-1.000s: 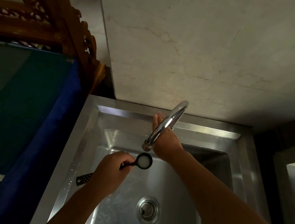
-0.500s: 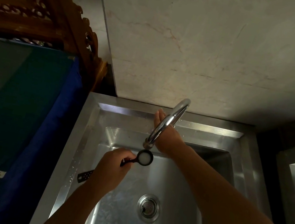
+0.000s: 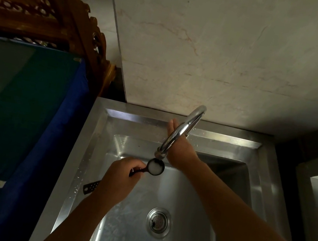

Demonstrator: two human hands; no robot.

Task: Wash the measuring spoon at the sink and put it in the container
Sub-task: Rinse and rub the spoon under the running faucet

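Observation:
A black measuring spoon (image 3: pixel 155 167) is held by its handle in my left hand (image 3: pixel 122 174), with its bowl right under the spout of the chrome faucet (image 3: pixel 181 130). The bowl looks white and frothy with water. The flat end of the handle sticks out behind my left wrist. My right hand (image 3: pixel 180 149) reaches behind the faucet's neck at the back of the steel sink (image 3: pixel 260 180); its fingers are hidden by the faucet, so its grip is unclear. No container is in view.
The drain (image 3: pixel 158 222) sits in the middle of the wet basin. A blue and green covered surface (image 3: pixel 26 118) lies to the left, with carved wooden furniture (image 3: pixel 65 19) behind it. A marble wall (image 3: pixel 228 58) rises behind the sink.
The spoon's bowl has moved up a little closer to the spout. The right hand stays behind the faucet.

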